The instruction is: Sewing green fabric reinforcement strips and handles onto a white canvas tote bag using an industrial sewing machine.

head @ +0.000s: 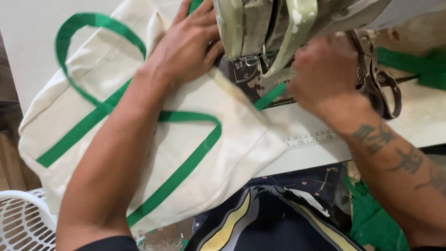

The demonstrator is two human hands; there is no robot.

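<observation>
Both forearms fill the near field of the head view, running up from the lower edge toward the sewing machine [278,28].

Left hand [186,46]: palm down on the cream canvas tote bag [139,153]. Its fingers [204,21] are spread apart and pressed flat on the fabric, clamped on nothing. The fingertips sit just beside the machine head, to its left side.

Right hand [325,76]: the fingers are curled toward the palm and point toward the presser-foot area. The view is blurred and the back of the hand covers the fingertips, so whether they pinch anything cannot be told. A tattooed forearm extends back from this hand toward the lower right.

Tote bag: lies on the white table [418,116], under and behind the left fingers, with its lower corner hanging past the near table edge. Green webbing straps [186,167] run diagonally across the bag face, and one green handle loop [74,28] arches up well to the left of the left fingers. A short green strap section shows between the two hands, directly under the machine head.

Scissors [376,79]: metal, lying on the table just beyond the right fingers, touching or nearly touching the hand; which one cannot be told.

Green fabric pieces [423,65] lie on the table beyond the scissors. A printed ruler scale [311,138] runs along the table edge below the right wrist. A white plastic basket [23,223] stands at the lower left, well apart from both hands.
</observation>
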